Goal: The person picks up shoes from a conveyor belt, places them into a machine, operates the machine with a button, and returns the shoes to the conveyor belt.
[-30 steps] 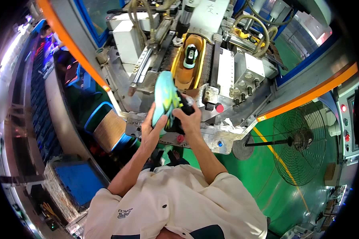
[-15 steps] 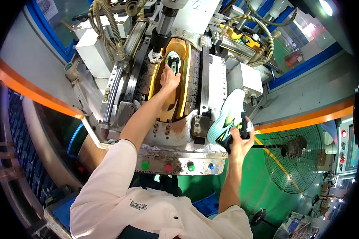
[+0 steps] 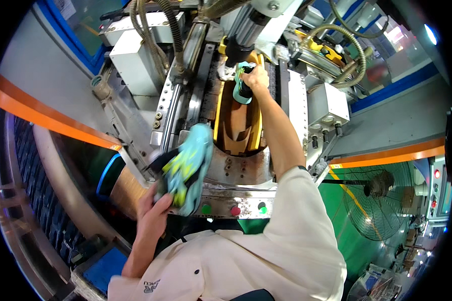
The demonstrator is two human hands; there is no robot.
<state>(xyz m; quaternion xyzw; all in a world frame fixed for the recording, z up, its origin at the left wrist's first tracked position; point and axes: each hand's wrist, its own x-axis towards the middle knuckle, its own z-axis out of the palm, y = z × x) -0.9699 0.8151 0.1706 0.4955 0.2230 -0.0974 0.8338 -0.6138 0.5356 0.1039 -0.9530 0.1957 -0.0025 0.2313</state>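
Note:
A light-blue sneaker with yellow and black parts (image 3: 193, 165) tilts in front of the machine's left side, slightly blurred. My left hand (image 3: 153, 208) is closed round its lower end. Farther up, my right hand (image 3: 257, 78) reaches into the machine's long yellow-walled trough (image 3: 236, 123) and grips a second light-blue and black sneaker (image 3: 243, 98). That shoe sits near the trough's far end, just below a black-tipped press cylinder (image 3: 240, 47). My right hand covers part of it.
Push buttons line the machine's front panel (image 3: 221, 208). White boxes (image 3: 329, 106) and ribbed hoses flank the trough. Orange-edged guards (image 3: 50, 113) curve on both sides. A caged fan (image 3: 376, 198) stands at the right.
My left hand has left the trough and now holds a sneaker at the left. My right hand has moved from the machine's right side into the trough with a sneaker. The view has shifted.

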